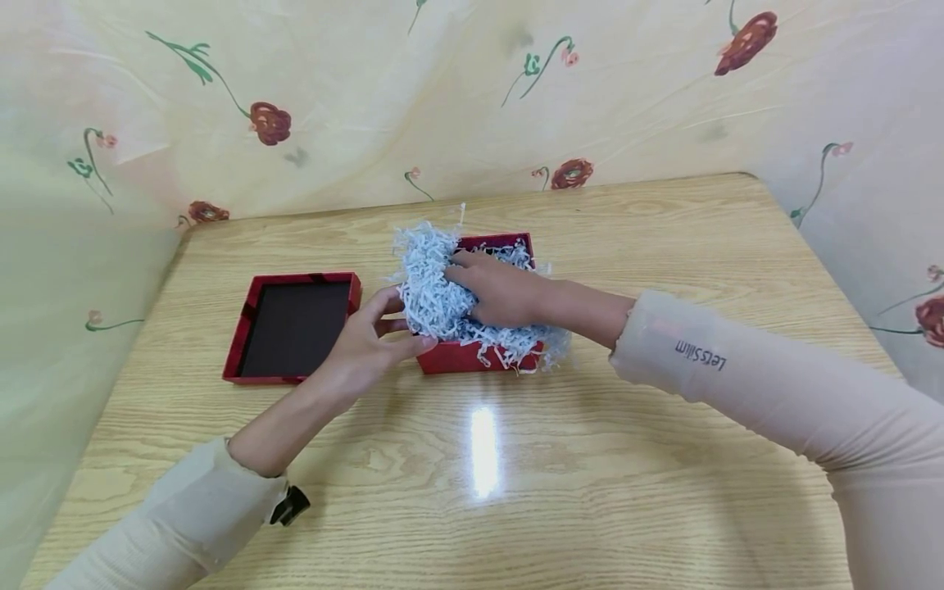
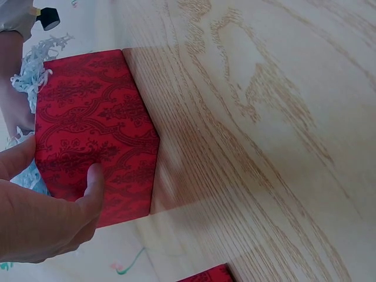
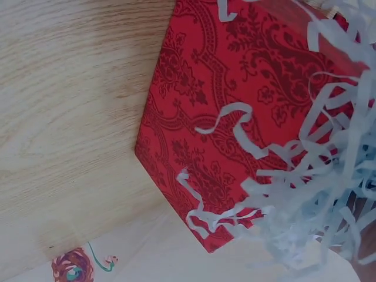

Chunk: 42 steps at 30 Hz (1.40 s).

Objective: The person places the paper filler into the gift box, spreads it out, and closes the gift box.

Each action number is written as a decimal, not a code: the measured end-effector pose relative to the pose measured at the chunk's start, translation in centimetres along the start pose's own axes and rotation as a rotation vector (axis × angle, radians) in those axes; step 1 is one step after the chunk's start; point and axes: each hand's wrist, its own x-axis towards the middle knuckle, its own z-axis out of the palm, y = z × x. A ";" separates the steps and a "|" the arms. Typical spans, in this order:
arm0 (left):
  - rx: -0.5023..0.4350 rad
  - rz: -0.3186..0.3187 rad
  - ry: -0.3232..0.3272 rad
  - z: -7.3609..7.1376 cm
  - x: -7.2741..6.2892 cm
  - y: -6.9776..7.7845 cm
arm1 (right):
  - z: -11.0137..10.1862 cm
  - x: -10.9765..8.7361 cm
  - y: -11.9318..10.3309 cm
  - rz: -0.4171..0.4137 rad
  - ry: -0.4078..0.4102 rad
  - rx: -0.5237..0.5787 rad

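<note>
A red patterned box (image 1: 472, 358) sits near the middle of the table, heaped with pale blue shredded paper (image 1: 431, 283). The paper bulges over the box's left side, and strands hang down the front. My left hand (image 1: 361, 344) holds the box at its left end, thumb at the front corner. In the left wrist view its fingers rest against the red end wall (image 2: 97, 117). From above, my right hand (image 1: 505, 291) grips into the shredded paper, its fingertips partly buried. Loose strands (image 3: 247, 129) lie across the box's outer wall in the right wrist view.
Left of the box lies a shallow red lid (image 1: 230, 344) with its black inside (image 1: 298, 328) facing up. The wood-grain table (image 1: 590, 492) backs onto a flower-printed cloth (image 1: 332, 82). Another cloth side hangs along the right edge.
</note>
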 end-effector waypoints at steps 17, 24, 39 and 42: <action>-0.004 0.014 -0.007 0.1 -0.1 0.0 | -2.4 -2.3 -0.5 -0.006 0.115 -0.076; 0.012 0.014 -0.007 0.0 -0.1 0.0 | -2.3 -3.3 0.1 -0.109 0.199 -0.134; 0.016 -0.006 -0.006 0.0 0.0 0.0 | 0.7 -1.8 0.1 -0.147 0.038 -0.187; 0.024 -0.010 -0.002 0.1 0.0 0.0 | 0.8 -1.4 0.0 -0.124 -0.016 -0.180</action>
